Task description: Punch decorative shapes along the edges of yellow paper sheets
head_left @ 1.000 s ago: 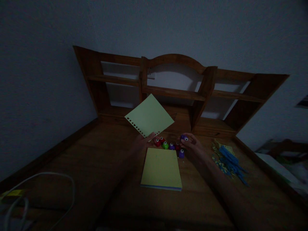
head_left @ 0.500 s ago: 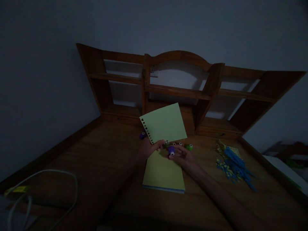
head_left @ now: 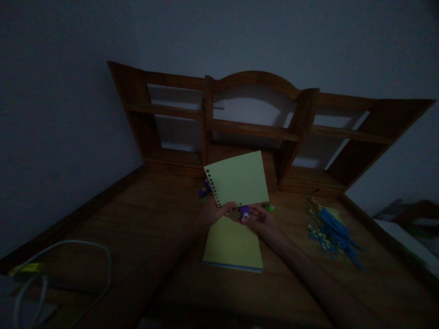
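My left hand [head_left: 211,213] is closed on the lower left corner of a pale yellow sheet of paper [head_left: 238,179], which is tilted up above the desk. Small shaped holes run down the sheet's left edge, and a hole or two show at its bottom edge. In my right hand [head_left: 263,220], between the fingers, is a small purple craft punch [head_left: 244,212] with a white button. It sits at the sheet's bottom edge; whether paper is in its slot I cannot tell. Beneath both hands lies a stack of coloured paper [head_left: 233,246], yellow on top.
More purple punches [head_left: 203,192] stand left of the sheet, and a green punch [head_left: 270,208] stands to its right. Blue and yellow paper scraps [head_left: 334,230] are heaped on the right. A wooden shelf [head_left: 254,130] backs the desk; a white cable [head_left: 109,265] loops at left.
The sheet has shifted slightly right and down with my left hand. The purple punch is now up against its bottom edge. More punches show at the sheet's left.
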{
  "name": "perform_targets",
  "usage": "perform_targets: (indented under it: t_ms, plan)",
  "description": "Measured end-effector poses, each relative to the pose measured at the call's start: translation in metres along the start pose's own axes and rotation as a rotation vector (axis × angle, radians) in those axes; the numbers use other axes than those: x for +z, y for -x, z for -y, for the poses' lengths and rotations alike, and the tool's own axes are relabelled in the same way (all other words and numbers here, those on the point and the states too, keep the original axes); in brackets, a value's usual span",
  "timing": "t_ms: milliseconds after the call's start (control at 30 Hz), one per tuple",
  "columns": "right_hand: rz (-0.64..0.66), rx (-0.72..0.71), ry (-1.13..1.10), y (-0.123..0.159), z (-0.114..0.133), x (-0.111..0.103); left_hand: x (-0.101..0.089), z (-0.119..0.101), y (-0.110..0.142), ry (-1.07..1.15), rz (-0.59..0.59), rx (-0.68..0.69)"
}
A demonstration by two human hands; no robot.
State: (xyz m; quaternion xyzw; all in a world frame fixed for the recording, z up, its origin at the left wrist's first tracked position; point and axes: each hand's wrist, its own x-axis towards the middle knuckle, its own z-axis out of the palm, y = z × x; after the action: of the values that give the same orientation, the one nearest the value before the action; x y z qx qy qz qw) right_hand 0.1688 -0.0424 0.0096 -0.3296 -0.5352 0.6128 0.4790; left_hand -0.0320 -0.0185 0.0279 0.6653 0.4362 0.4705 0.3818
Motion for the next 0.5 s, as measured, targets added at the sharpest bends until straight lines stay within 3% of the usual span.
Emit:
perform_targets:
  t_ms: [500]
  plan:
    - [-0.01,-0.02,-0.033,-0.003,-0.0051,-0.0028,0.0012,-0.0014,0.0017,-0.004,0.03,0.017]
